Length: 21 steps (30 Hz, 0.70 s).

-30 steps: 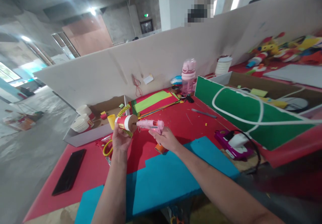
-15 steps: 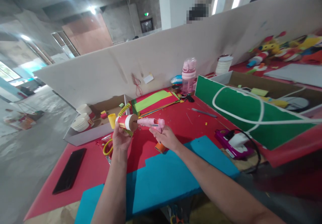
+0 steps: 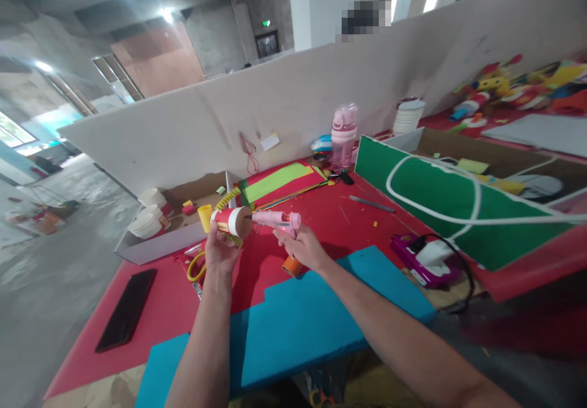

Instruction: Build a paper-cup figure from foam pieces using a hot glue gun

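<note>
My left hand is closed around a paper cup wrapped in red and white, tipped on its side with its brown end facing right. Yellow-green coiled strips stick out from the cup, and a yellow tube shows at its far left end. My right hand grips a pink glue gun by the handle. The gun's nozzle is at the cup's brown end; whether it touches cannot be made out. Under my right hand an orange roll lies on the red tabletop.
At left stand a tray with white cups, yellow-handled scissors and a black phone. Coloured sheets and a pink bottle lie behind. On the right are a green box, a white cable and a purple power strip. Blue foam covers the front.
The glue gun has shifted very slightly to the right at the cup's brown end. Both hands keep their holds, and the cup stays nearly in place.
</note>
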Each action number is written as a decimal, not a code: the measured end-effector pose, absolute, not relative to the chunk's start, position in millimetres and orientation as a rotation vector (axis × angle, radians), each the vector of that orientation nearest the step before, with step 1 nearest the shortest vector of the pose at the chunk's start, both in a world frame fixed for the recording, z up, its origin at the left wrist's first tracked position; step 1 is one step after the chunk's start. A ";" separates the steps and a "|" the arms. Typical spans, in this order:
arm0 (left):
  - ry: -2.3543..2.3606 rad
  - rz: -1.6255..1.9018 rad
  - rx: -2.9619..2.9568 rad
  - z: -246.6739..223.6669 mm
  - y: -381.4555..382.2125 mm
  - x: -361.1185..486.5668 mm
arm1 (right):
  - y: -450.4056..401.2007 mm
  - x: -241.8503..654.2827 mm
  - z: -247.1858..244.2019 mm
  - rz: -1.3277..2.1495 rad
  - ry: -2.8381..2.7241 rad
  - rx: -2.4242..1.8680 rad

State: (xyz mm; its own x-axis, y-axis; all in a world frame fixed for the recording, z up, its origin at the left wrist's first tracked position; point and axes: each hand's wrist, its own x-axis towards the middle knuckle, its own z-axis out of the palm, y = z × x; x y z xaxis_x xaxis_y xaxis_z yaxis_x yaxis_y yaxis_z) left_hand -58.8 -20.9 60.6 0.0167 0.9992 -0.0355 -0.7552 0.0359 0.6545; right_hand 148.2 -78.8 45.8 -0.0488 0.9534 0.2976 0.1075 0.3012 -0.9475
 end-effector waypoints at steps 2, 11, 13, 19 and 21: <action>0.575 1.474 0.533 60.8 -20.5 -59.4 | -79.0 148.5 44.7 0.950 -1.472 -1.046; 0.579 1.462 0.539 60.1 -20.6 -59.3 | -79.0 148.2 44.6 0.930 -1.441 -1.074; 0.578 1.462 0.537 60.1 -20.5 -60.1 | -80.0 148.5 45.3 0.947 -1.466 -1.067; 0.585 1.473 0.531 62.7 -21.7 -59.3 | -81.2 147.3 45.1 0.975 -1.482 -1.044; 0.597 1.481 0.522 63.6 -22.3 -58.4 | -81.6 147.4 45.9 0.966 -1.471 -1.040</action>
State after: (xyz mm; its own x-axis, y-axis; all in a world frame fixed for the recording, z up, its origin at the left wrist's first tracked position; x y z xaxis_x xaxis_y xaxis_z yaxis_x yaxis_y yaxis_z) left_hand -58.4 -22.3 63.6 -0.0023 0.9988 -0.0494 -0.7540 0.0307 0.6562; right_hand 147.4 -81.6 45.9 -0.0791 0.9536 0.2904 0.1120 0.2980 -0.9480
